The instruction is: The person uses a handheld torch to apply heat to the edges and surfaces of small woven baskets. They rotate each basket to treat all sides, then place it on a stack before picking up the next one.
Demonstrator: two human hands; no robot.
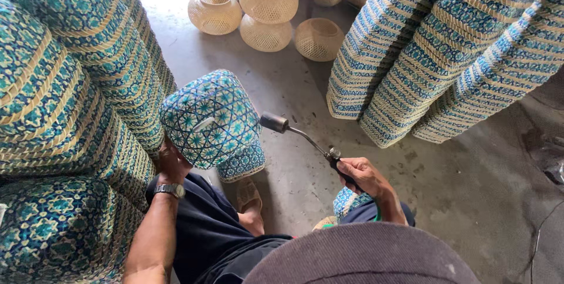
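My left hand (171, 163) is raised from my knee, forearm rising steeply, a wristwatch (170, 190) on the wrist. Its fingers are mostly hidden behind the blue-green woven box (210, 118) it supports from below and behind; grip closed on the box's lower left edge, as far as I can see. The box is tilted, one patterned face turned up toward me. A second, smaller woven piece (241, 162) of the same pattern sits just under the box, right of this hand; whether it touches the box I cannot tell.

My right hand (363, 176) is extended forward and low, wrist bent slightly inward, fingers wrapped tight around the handle of a gas torch (299, 134). The torch's thin metal neck runs up and to the left from this hand; its dark nozzle (274, 122) ends just beside the box's right face, a small gap showing.

Edges: a tall stack of woven boxes (70, 113) stands close against my left hand's outer side. More leaning stacks (435, 55) stand beyond and to the right of my right hand, well apart. Bare concrete floor (470, 190) lies open to the right of that hand and ahead between the stacks. Natural-coloured round woven baskets (267, 11) stand far ahead.
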